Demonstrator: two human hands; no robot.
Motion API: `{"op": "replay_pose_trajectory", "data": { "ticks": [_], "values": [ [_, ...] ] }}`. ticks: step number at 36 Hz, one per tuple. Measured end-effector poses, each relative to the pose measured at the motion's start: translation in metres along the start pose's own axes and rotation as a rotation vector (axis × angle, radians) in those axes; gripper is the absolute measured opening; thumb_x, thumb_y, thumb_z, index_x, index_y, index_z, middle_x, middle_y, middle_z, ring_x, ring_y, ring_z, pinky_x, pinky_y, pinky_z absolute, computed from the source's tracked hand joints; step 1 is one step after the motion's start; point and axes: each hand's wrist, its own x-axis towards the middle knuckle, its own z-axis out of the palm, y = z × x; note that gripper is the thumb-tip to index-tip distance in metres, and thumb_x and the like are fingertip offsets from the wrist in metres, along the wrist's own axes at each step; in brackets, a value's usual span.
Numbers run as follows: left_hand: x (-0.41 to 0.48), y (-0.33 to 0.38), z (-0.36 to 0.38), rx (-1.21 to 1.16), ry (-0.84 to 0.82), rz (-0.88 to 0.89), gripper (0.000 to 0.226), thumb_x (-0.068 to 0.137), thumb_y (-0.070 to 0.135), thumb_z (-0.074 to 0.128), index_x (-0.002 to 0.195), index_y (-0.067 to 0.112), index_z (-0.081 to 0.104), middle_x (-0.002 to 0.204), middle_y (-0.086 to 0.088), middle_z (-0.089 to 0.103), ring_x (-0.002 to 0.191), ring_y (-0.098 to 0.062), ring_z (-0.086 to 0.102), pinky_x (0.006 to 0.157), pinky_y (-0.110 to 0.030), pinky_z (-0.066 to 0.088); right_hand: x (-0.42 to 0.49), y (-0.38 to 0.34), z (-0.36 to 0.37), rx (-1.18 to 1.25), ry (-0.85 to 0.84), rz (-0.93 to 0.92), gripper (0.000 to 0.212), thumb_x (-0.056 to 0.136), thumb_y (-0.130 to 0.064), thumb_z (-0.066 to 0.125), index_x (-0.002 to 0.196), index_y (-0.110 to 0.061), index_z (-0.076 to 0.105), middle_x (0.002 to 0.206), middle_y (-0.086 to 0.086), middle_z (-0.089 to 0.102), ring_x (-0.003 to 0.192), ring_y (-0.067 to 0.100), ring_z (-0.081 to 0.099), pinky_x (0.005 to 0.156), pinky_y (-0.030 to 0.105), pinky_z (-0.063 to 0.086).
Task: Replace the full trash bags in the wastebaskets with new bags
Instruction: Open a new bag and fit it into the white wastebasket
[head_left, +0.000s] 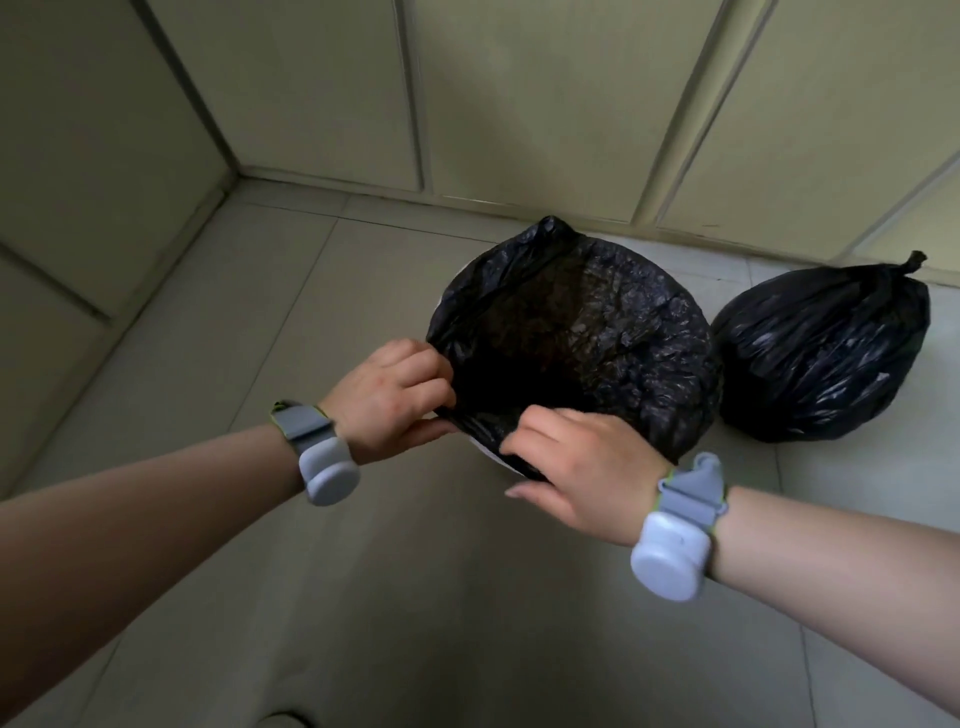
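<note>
A new black trash bag (613, 332) lines a round white wastebasket (485, 451) on the floor, its mouth spread open over most of the rim; only a sliver of white rim shows at the near side. My left hand (395, 400) pinches the bag's edge at the near-left rim. My right hand (576, 467) grips the bag's edge at the near rim, fingers curled over it. A full, knotted black trash bag (826, 353) sits on the floor just right of the wastebasket.
Beige panelled walls (519, 104) meet in a corner behind and to the left of the wastebasket. The floor (415, 597) is pale tile. Grey bands are strapped on both wrists.
</note>
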Motion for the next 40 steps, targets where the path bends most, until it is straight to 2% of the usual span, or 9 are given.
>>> {"op": "replay_pose_trajectory", "data": {
  "ticks": [10,14,18,21,24,27,32,35,40],
  "values": [
    [-0.028,-0.008,0.011,-0.198,-0.041,-0.226,0.023,0.091,0.026,0.047,0.105,0.013,0.059,0.108,-0.011,0.064,0.098,-0.020,0.057,0.083,-0.026,0.045,-0.005,0.002,0.016,0.095,0.060,0.049,0.026,0.086,-0.040,0.054,0.097,-0.018,0.062,0.087,-0.001,0.059,0.075,0.018,0.060,0.060,0.026,0.048],
    [-0.015,-0.003,0.007,-0.490,-0.036,-0.659,0.030,0.082,0.029,0.045,0.088,0.011,0.068,0.080,0.002,0.067,0.073,-0.002,0.057,0.069,-0.017,0.044,-0.003,-0.001,0.017,0.103,0.052,0.029,0.023,0.086,-0.037,0.056,0.096,-0.017,0.064,0.085,-0.001,0.058,0.073,0.018,0.060,0.059,0.027,0.049],
    [0.010,-0.005,0.006,-0.596,0.186,-1.014,0.025,0.085,0.029,0.053,0.070,0.009,0.059,0.061,-0.011,0.059,0.054,-0.010,0.047,0.054,-0.027,0.038,0.001,-0.003,0.017,0.089,0.049,0.005,0.022,0.084,-0.039,0.059,0.090,-0.019,0.065,0.079,-0.002,0.059,0.066,0.018,0.060,0.054,0.030,0.050],
    [0.031,-0.010,0.001,-0.424,0.224,-0.991,0.017,0.084,0.029,0.064,0.087,0.016,0.054,0.079,0.003,0.053,0.067,-0.008,0.048,0.061,-0.019,0.039,0.007,-0.001,0.014,0.093,0.049,0.021,0.023,0.083,-0.042,0.059,0.085,-0.019,0.065,0.075,-0.003,0.059,0.064,0.018,0.059,0.053,0.031,0.050],
    [0.050,-0.016,0.001,-0.389,0.046,-0.964,0.061,0.078,0.040,0.070,0.129,0.019,0.043,0.117,-0.001,0.049,0.100,-0.013,0.051,0.085,-0.028,0.045,0.014,0.001,0.008,0.109,0.066,0.061,0.027,0.084,-0.045,0.058,0.080,-0.019,0.066,0.071,-0.004,0.061,0.064,0.018,0.060,0.054,0.031,0.050],
    [0.068,-0.022,0.007,-0.347,-0.078,-0.970,0.079,0.078,0.038,0.070,0.143,0.018,0.029,0.138,-0.006,0.044,0.124,-0.022,0.046,0.102,-0.033,0.038,0.028,0.012,-0.005,0.104,0.098,0.126,0.025,0.085,-0.042,0.057,0.078,-0.019,0.066,0.071,-0.003,0.062,0.065,0.020,0.060,0.054,0.031,0.050],
    [0.083,-0.023,0.013,-0.281,-0.191,-0.960,0.059,0.088,0.017,0.055,0.142,0.017,0.032,0.136,-0.008,0.051,0.124,-0.028,0.048,0.097,-0.029,0.038,0.046,0.060,-0.026,-0.062,0.074,0.382,0.030,0.083,-0.037,0.055,0.104,-0.018,0.066,0.101,0.004,0.064,0.094,0.031,0.056,0.079,0.039,0.049],
    [0.086,-0.022,0.011,-0.300,-0.189,-0.935,0.054,0.088,0.013,0.051,0.140,0.018,0.038,0.132,-0.006,0.055,0.121,-0.026,0.051,0.094,-0.029,0.041,0.043,0.088,-0.033,-0.123,-0.018,0.578,0.050,0.085,-0.031,0.061,0.132,-0.021,0.050,0.134,0.005,0.048,0.124,0.030,0.039,0.101,0.040,0.033],
    [0.088,-0.023,0.008,-0.326,-0.197,-0.896,0.050,0.085,0.012,0.051,0.134,0.019,0.045,0.126,-0.004,0.059,0.114,-0.024,0.055,0.086,-0.026,0.042,0.032,0.110,-0.026,-0.148,-0.105,0.668,0.059,0.087,-0.030,0.059,0.141,-0.020,0.038,0.141,0.005,0.040,0.132,0.028,0.032,0.105,0.040,0.031]
  ]
}}
